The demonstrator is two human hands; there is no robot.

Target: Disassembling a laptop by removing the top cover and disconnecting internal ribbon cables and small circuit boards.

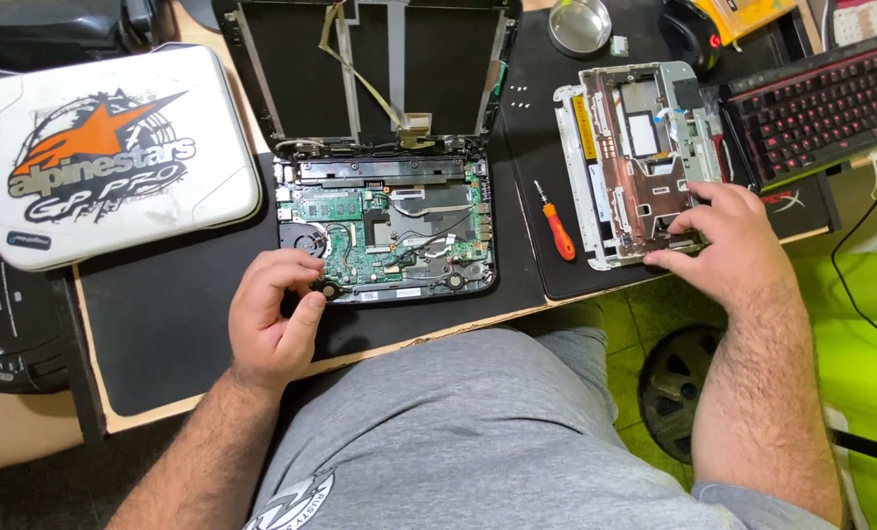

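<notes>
The opened laptop base (387, 231) lies at the centre of the bench (164, 324), its green circuit board bare and the screen lid (370, 69) standing at its 12 o'clock. The left hand (274, 319) rests at the base's 7 o'clock corner, fingers (296, 267) curled narrow, holding nothing that can be seen. The right hand (733, 240) lies on the removed white cover (640, 157) at 3 o'clock, fingers spread flat upon its lower edge. An orange screwdriver (557, 228) lies between base and cover.
</notes>
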